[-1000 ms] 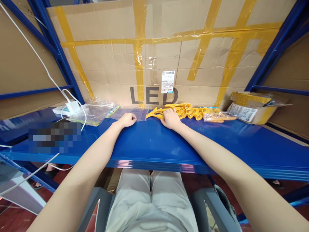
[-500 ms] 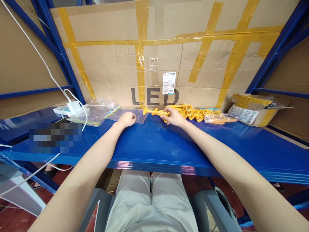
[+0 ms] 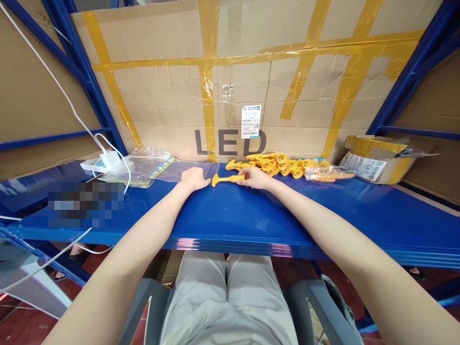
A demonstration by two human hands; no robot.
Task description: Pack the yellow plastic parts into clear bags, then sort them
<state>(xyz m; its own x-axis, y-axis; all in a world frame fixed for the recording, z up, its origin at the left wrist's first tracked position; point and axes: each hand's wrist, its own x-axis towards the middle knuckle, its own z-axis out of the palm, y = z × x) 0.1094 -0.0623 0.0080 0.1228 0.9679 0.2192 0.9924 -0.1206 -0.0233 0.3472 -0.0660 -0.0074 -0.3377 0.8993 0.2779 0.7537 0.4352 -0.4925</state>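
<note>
A yellow plastic peg (image 3: pixel 230 178) with a hooked head, a ridged shaft and a cup-like end is in my right hand (image 3: pixel 257 178). My fingers and thumb pinch it near the right end, and the hooked head points left. My left hand (image 3: pixel 196 178) lies over a clear plastic bag (image 3: pixel 168 170), its thumb stretched towards the hooked head and the other fingers partly hidden. Whether thumb and peg touch is unclear. Behind my right hand is a pile of similar yellow pegs (image 3: pixel 283 165); one loose peg (image 3: pixel 233 166) juts out to the left.
Clear-wrapped yellow pieces (image 3: pixel 328 174) lie right of the pile, before an open taped carton (image 3: pixel 377 160). At left are a white charger (image 3: pixel 110 160) with cables and a blurred dark object (image 3: pixel 86 199). A large cardboard sheet (image 3: pixel 158 105) backs the blue tabletop (image 3: pixel 230 215).
My right hand has brought one peg nearer to me, away from the pile. My left hand has shifted slightly right, and its thumb now sticks out towards the peg.
</note>
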